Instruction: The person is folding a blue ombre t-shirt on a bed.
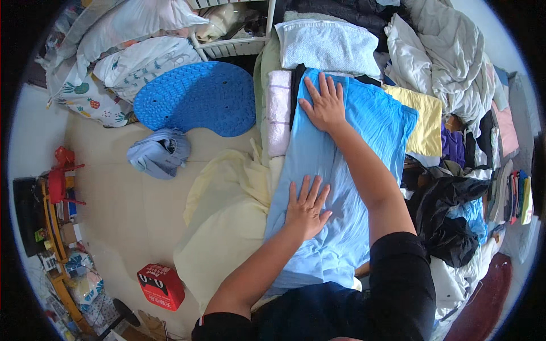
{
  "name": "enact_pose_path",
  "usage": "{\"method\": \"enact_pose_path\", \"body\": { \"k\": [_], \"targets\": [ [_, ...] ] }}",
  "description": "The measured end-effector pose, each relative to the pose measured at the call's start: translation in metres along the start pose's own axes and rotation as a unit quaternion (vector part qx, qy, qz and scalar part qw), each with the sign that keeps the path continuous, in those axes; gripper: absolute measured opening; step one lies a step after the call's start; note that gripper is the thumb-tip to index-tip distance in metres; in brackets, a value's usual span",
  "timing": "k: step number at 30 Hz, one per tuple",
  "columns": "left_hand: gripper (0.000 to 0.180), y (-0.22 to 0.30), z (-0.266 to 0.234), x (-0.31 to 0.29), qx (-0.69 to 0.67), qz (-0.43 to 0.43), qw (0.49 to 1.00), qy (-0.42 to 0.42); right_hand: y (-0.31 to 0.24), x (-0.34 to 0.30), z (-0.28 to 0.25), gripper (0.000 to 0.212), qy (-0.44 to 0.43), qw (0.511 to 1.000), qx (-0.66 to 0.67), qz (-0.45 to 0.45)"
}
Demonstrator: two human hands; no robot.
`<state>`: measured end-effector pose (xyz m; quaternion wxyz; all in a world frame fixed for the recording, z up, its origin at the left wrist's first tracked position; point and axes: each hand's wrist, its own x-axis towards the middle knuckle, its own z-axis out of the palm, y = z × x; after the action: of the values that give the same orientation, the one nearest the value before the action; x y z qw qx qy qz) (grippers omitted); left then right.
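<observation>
A light blue cloth garment (318, 153) lies spread out in front of me, its far right part a brighter blue. My left hand (307, 210) rests flat on its nearer left part, fingers spread. Farther off, my right hand (326, 105) presses flat near the garment's far edge, fingers apart. Neither hand grips anything. A rolled or folded pale lilac towel (279, 113) lies along the left of the garment's far end. Beyond the far edge is a folded white-blue towel (327, 46). Some yellow folded cloth (421, 119) shows at the right.
Pale yellow fabric (227, 221) hangs down at the left toward the floor. On the floor are a blue bumpy mat (199, 98), a crumpled blue garment (159, 153) and a red box (161, 286). Heaped clothes and a black garment (446, 219) crowd the right side.
</observation>
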<state>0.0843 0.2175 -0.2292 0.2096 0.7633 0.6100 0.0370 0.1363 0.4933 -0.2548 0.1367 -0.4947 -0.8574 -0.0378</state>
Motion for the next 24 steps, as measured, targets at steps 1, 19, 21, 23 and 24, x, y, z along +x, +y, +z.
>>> {"method": "enact_pose_path", "body": {
  "k": [1,19,21,23,24],
  "targets": [
    [0.075,0.000,0.001,-0.004,-0.023,0.015,1.000,-0.001,0.002,0.008,0.001,0.066,-0.001,1.000,0.000,0.004],
    [0.040,-0.017,-0.060,-0.069,-0.245,0.044,0.918,0.308,-0.080,-0.230,-0.154,0.066,-0.033,0.977,0.211,0.018],
    [0.040,-0.018,-0.065,-0.101,-0.197,0.061,0.940,0.273,-0.109,-0.304,-0.188,0.071,-0.113,0.966,0.229,-0.026],
    [0.041,-0.003,-0.070,-0.119,-0.146,0.079,0.958,0.235,-0.141,-0.358,-0.204,0.074,-0.256,0.908,0.331,-0.031],
    [0.042,0.008,-0.072,-0.123,-0.136,0.100,0.968,0.185,-0.145,-0.370,-0.204,0.074,-0.253,0.910,0.328,-0.015]
  ]
}}
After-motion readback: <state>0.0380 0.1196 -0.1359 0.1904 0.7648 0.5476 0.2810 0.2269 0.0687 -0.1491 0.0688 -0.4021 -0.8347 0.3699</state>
